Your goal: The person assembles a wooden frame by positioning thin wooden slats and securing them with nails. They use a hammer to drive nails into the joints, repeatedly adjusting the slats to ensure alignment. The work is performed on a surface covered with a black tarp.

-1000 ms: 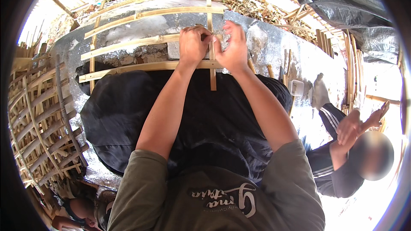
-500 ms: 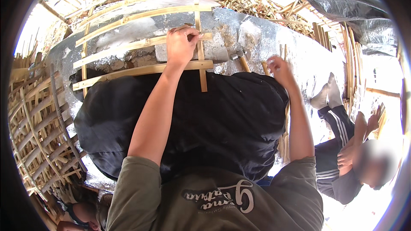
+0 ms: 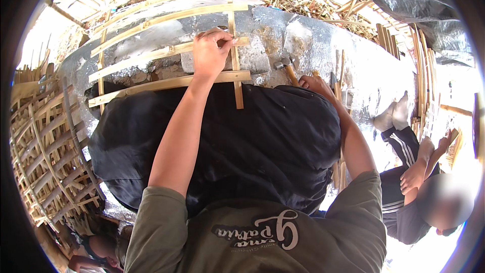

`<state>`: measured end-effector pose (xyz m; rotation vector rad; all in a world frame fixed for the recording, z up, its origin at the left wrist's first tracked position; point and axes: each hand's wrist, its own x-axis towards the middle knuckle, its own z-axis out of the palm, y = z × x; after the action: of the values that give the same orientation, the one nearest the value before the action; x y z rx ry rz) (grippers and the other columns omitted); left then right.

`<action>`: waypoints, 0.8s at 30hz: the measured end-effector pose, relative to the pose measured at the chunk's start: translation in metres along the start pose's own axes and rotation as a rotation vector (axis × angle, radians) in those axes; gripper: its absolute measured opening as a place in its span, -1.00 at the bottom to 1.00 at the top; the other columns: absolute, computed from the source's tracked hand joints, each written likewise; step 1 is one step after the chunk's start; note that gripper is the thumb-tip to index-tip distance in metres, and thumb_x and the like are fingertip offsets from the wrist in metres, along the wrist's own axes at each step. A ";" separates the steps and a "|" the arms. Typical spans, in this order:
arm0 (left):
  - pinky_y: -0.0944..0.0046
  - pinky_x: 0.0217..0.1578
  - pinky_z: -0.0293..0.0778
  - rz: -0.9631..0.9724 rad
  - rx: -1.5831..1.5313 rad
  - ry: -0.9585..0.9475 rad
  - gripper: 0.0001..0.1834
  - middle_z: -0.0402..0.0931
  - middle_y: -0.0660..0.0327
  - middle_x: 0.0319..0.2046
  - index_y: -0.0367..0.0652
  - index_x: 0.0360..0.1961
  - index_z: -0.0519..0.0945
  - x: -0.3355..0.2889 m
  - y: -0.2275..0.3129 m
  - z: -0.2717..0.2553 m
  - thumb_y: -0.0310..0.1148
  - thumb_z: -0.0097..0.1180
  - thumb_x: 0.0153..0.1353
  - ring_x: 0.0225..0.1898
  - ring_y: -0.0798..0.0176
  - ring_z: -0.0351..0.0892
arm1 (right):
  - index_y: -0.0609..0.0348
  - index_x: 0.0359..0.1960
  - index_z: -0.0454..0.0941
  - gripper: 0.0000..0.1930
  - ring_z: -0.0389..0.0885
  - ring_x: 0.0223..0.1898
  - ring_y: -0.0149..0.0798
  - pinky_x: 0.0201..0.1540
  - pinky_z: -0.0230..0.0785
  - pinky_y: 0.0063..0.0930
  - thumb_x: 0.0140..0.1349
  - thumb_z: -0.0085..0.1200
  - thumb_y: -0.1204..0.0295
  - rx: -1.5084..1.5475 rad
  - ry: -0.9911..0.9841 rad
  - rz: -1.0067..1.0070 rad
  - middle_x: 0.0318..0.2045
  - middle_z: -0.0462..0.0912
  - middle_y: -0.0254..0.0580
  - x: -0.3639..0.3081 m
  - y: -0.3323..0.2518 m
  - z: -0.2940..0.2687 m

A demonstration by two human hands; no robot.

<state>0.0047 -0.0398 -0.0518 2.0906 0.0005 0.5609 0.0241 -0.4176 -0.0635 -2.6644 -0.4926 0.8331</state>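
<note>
A frame of light bamboo slats (image 3: 166, 49) lies across in front of me, its long slats crossing two narrow cross strips. My left hand (image 3: 209, 53) is closed in a pinch over the right cross strip, where a long slat meets it. What sits between thumb and finger is too small to make out. A hammer (image 3: 291, 74) with a wooden handle lies right of the frame, its metal head pointing away. My right hand (image 3: 317, 86) is low beside the end of the handle, fingers curled and partly hidden. Whether they grip it I cannot tell.
Under the frame is a pale stone block (image 3: 255, 59) on a grey sheet. My legs in black cloth (image 3: 217, 141) are against the frame's near edge. Loose bamboo strips (image 3: 337, 91) lie at my right. A seated person (image 3: 404, 172) is further right; woven bamboo panels (image 3: 45, 146) stand left.
My right hand has come down and left from the air to the hammer's handle end. My left hand keeps its pinch at the cross strip. The whole view has shifted slightly.
</note>
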 end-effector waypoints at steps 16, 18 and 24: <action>0.20 -0.23 0.53 -0.006 -0.033 0.047 -0.86 0.72 0.23 -0.44 -0.20 -0.52 0.70 -0.001 -0.001 0.005 -0.43 0.46 0.03 -0.53 0.22 0.64 | 0.13 0.09 0.46 -0.64 0.54 -0.45 -0.42 -0.37 0.36 -0.43 0.45 0.09 0.16 0.409 0.117 0.145 -0.44 0.63 -0.23 0.014 0.033 -0.015; 0.20 -0.24 0.53 -0.017 -0.066 0.036 -0.86 0.72 0.23 -0.44 -0.20 -0.52 0.69 0.001 0.000 0.007 -0.45 0.46 0.03 -0.53 0.21 0.64 | 0.14 0.15 0.47 -0.63 0.57 -0.49 -0.41 -0.42 0.38 -0.43 0.48 0.04 0.17 0.374 0.186 0.137 -0.51 0.59 -0.23 0.017 0.051 -0.027; 0.22 -0.27 0.55 -0.007 -0.027 0.023 -0.88 0.73 0.20 -0.40 -0.22 -0.50 0.70 -0.001 -0.003 0.002 -0.47 0.44 0.05 -0.47 0.19 0.66 | 0.15 0.10 0.47 -0.70 0.58 -0.52 -0.36 -0.46 0.40 -0.38 0.49 0.03 0.25 0.279 0.326 0.108 -0.52 0.58 -0.20 0.006 -0.010 -0.067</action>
<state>0.0053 -0.0397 -0.0556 2.0577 0.0129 0.5777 0.0659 -0.4184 -0.0103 -2.5113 -0.1418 0.4408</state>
